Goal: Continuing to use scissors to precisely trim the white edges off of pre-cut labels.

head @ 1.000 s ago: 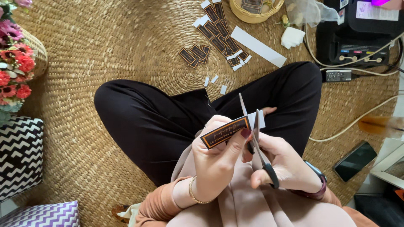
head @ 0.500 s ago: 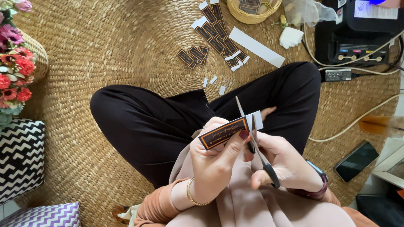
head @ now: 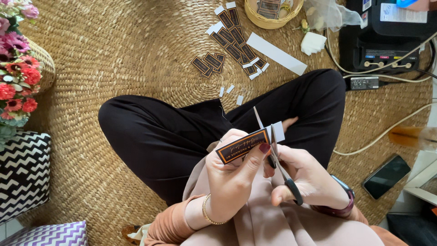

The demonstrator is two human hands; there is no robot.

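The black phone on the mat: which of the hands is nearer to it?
Right. The right hand, holding scissors, sits just left of the phone; the left hand is farther left, holding a label.

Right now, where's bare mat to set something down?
Widest bare woven mat: upper left, between flower basket and cut labels. Smaller patch beside the phone. Crowded: top centre to right, with labels, small basket, printer, cables.

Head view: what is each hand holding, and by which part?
The left hand pinches a dark label by its long edges, near its middle. The right hand holds scissors by the handles, blades open at the label's white end.
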